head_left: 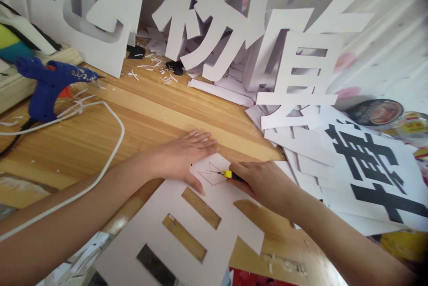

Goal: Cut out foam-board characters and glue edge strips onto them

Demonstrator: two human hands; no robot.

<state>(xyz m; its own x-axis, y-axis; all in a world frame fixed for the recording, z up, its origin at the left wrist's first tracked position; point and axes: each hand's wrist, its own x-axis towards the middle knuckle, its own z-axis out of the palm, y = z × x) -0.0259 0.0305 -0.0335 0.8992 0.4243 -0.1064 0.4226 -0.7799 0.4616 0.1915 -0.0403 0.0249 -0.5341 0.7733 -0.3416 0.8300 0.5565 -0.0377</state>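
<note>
A white board cut-out [187, 208] lies on the wooden table, its lower end running past the near edge. Several slots are cut through it, and red outlines are drawn near its top corner. My left hand [190, 154] lies flat across that corner, fingers stretched out and thumb on the board. In my right hand [264, 179] is a utility knife [228, 174] with a yellow front end and dark handle. Its thin blade points left and meets the red-outlined area; whether it has pierced the board I cannot tell.
A blue glue gun [50, 83] stands at left, and a white cable [122, 132] crosses over my left forearm. Large white cut-out characters [214, 23] stand along the back. Stacked sheets, one printed with a black character [364, 157], lie at right. White scraps litter the wooden table [150, 121].
</note>
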